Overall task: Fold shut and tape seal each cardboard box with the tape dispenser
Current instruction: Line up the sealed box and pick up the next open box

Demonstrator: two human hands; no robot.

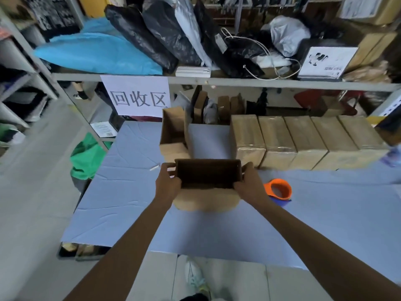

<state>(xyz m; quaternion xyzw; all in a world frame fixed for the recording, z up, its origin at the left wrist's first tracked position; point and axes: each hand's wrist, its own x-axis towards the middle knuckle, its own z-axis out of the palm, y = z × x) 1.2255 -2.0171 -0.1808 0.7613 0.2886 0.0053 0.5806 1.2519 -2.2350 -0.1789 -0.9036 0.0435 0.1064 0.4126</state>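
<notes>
Cardboard box (208,175), top open, held at mid-table; orange tape dispenser (278,189) lies just right of it.
Creased blue table (130,192) spreads toward its near and left edges; a row of taped boxes (303,140) lines the far right. Both arms reach straight forward; left grip (168,183) and right grip (249,183) clasp the box's short ends, fingers curled round the brown rim.

Was table draped in creased pale-blue sheet (130,203). Bore row of five closed brown cardboard boxes (303,140) at far right, sides touching. Bore open-topped brown cardboard box (173,131) at far centre, apart from row. Carried round orange plastic tape dispenser (280,189) nearer, right of centre; small white scrap (154,167) left of centre.
</notes>
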